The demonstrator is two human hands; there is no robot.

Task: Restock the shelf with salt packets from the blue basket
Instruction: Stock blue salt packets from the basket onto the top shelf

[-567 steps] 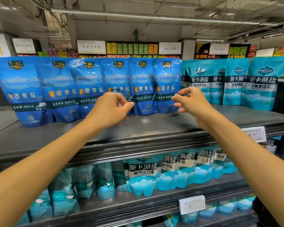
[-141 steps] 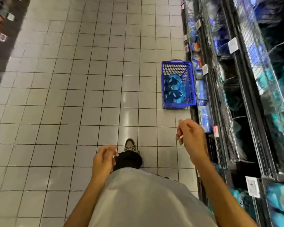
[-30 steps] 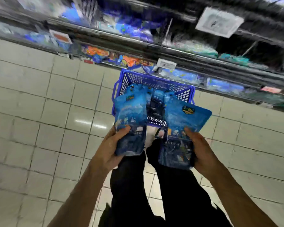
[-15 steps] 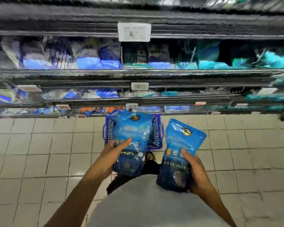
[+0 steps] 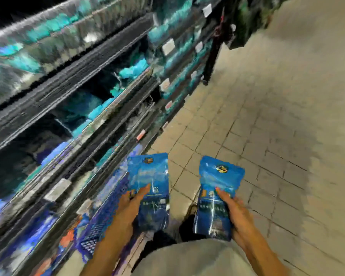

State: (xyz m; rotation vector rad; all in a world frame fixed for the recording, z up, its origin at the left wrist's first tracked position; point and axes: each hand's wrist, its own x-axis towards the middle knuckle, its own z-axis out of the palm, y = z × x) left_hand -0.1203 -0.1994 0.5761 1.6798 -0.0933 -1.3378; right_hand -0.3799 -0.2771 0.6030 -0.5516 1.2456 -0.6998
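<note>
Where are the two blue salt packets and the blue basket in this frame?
Left-hand salt packet (image 5: 148,176): head view, on its upper front panel above the thumb.
Right-hand salt packet (image 5: 219,178): head view, on its upper front panel below the logo.
Blue basket (image 5: 92,239): head view, on its blurred mesh wall, lower left.

Your forearms are bare, with no sleeves in view. You wear a light grey top (image 5: 191,259), dark trousers (image 5: 163,239) and a patterned shoe (image 5: 190,210) below.

Two salt packets (image 5: 148,188), two hands (image 5: 127,204)
</note>
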